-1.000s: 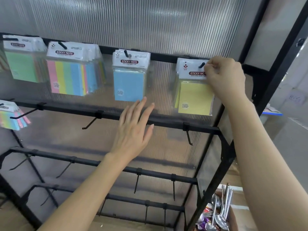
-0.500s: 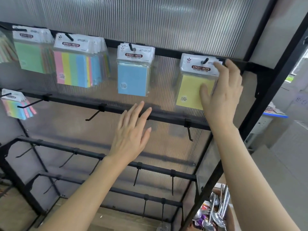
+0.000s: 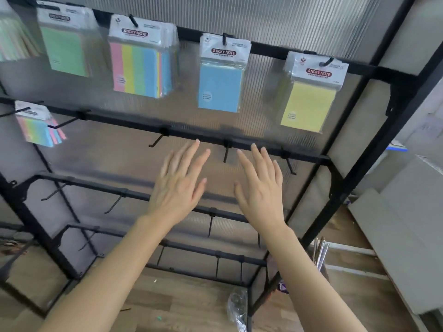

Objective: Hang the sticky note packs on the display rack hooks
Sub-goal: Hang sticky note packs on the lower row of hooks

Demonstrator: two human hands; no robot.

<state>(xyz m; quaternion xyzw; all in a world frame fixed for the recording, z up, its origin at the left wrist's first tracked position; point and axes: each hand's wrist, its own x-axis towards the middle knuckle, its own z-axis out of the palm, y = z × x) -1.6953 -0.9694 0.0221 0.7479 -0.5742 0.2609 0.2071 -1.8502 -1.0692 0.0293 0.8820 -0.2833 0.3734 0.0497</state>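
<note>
**Rack check: both hands up, nothing held**

Packs counted by hook. Top rail [image 3: 266,47] carries five loaded hooks, left to right: a pastel pack [image 3: 12,39] cut by the frame edge, a green pack [image 3: 64,51], a striped bundle [image 3: 139,68] several packs deep, a blue pack [image 3: 219,86], and a yellow pack [image 3: 308,106] nearest the rack's right post [image 3: 370,140]. Second rail [image 3: 119,121]: one small striped pack [image 3: 36,130] at far left, then four bare hooks [image 3: 157,141] along to the right. More rails with hooks lower down, blurred.

Both forearms are raised toward the rack, backs of hands to camera. Left hand [image 3: 179,185] and right hand [image 3: 261,188] are side by side, near but apart, one bare hook between them. Fingers are straight and spread wide, gripping nothing. Fingertips reach the second rail's lower edge; cannot tell whether they touch it.
</note>
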